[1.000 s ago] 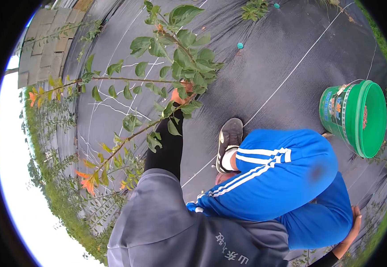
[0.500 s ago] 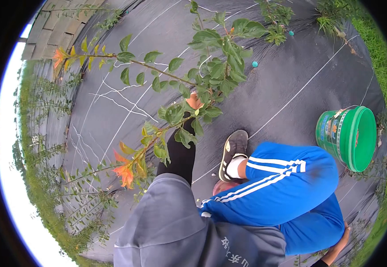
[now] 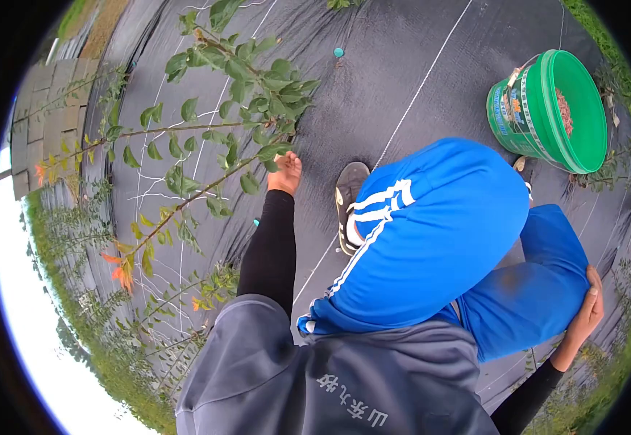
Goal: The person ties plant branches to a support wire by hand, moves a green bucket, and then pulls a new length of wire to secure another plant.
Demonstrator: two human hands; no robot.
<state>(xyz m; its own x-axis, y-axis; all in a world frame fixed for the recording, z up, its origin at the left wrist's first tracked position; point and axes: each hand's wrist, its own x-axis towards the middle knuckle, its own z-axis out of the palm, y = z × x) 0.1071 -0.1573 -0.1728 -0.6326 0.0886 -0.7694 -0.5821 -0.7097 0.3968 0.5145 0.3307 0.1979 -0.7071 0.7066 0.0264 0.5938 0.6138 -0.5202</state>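
Note:
Beside the leafy plant (image 3: 275, 90), my left hand (image 3: 285, 174) is low over the black ground cover, its fingers curled. A leaf overlaps part of it, and whatever lies inside the fingers cannot be made out. My right hand (image 3: 589, 301) rests with extended fingers on the blue trousers (image 3: 540, 290) at the knee. A green bucket (image 3: 583, 138) at the upper right is tilted toward me, with pinkish-brown granules (image 3: 564, 114) inside.
Black ground cover (image 3: 380, 65) with white lines lies under a dark shoe (image 3: 349, 196). A teal disc (image 3: 339, 52) is near the top. Thin branches reach left toward grey paving (image 3: 51, 109). Grass (image 3: 623, 58) borders the right, with more plants at the lower left.
The view has shifted, so the bucket appears higher and the plant farther left. My left hand shows more clearly from behind the leaves. More of my right hand is visible on the knee.

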